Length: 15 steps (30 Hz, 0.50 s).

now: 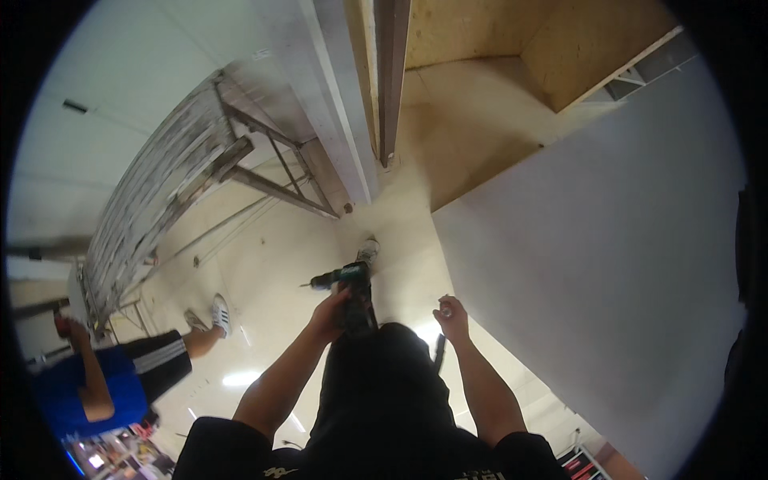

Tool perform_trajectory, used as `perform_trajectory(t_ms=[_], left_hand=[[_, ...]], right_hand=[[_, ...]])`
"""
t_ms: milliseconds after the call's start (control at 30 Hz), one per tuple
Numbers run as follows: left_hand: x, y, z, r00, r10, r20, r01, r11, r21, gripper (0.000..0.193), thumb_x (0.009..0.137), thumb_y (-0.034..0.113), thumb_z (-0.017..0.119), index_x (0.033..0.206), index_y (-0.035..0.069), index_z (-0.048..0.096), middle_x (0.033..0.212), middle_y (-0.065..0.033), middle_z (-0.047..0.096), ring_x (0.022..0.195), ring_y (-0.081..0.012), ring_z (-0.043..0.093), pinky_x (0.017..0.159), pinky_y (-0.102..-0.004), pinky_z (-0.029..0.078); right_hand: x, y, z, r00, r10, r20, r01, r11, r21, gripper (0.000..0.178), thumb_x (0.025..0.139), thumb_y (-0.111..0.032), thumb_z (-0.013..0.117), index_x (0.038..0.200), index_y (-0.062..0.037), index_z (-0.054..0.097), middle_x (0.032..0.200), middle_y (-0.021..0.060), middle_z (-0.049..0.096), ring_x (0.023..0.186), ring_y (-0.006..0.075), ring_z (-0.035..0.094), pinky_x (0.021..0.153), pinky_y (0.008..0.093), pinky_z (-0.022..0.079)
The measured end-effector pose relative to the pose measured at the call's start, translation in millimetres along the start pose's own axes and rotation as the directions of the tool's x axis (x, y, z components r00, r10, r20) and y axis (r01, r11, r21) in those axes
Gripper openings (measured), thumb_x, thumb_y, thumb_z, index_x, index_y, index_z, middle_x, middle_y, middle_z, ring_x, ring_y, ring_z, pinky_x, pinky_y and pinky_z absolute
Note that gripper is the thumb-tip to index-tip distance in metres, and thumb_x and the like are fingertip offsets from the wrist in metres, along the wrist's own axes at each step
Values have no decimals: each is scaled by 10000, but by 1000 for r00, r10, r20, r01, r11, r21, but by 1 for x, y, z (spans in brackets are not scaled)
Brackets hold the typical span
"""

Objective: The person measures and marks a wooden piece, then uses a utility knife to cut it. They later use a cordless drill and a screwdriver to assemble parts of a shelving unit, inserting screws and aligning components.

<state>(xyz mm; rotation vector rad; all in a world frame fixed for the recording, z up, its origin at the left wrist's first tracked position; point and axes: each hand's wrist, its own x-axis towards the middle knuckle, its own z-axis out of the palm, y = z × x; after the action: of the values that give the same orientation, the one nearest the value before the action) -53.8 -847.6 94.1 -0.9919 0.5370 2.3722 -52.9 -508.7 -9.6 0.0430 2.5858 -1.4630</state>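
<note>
My left hand is wrapped around the grip of a dark green and black cordless drill in front of my body. The drill's bit points to the left. My right hand is raised to the right of the drill, its fingers closed in a pinch. A small pale thing shows at those fingertips, too small to name. My shoe stands on the floor just beyond the drill.
A large grey panel fills the right side. Wooden boards and a grey upright beam stand ahead. At left are a worn slatted table and a person in a blue shirt holding something red.
</note>
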Motion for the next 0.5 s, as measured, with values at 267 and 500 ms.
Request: perform_trajectory(t_ms=[267,500], left_hand=[[313,72,-55,971,-199,-135,231,926,299,137,927,219,600,948,85,581,958,-99,645,869,-248,666,798,-404,546],[573,37,-135,965,-206,-163,231,371,900,245,832,300,715,859,66,650,871,-48,619,814,-156,585,704,-296,455]], right_hand=[[114,96,116,962,247,-116,-243,969,48,387,747,-11,743,1102,-48,593,1030,87,635,920,197,620,826,314,506],[203,194,180,939,260,-227,-245,965,93,335,739,63,680,1045,-36,585,1034,119,618,862,214,616,783,314,506]])
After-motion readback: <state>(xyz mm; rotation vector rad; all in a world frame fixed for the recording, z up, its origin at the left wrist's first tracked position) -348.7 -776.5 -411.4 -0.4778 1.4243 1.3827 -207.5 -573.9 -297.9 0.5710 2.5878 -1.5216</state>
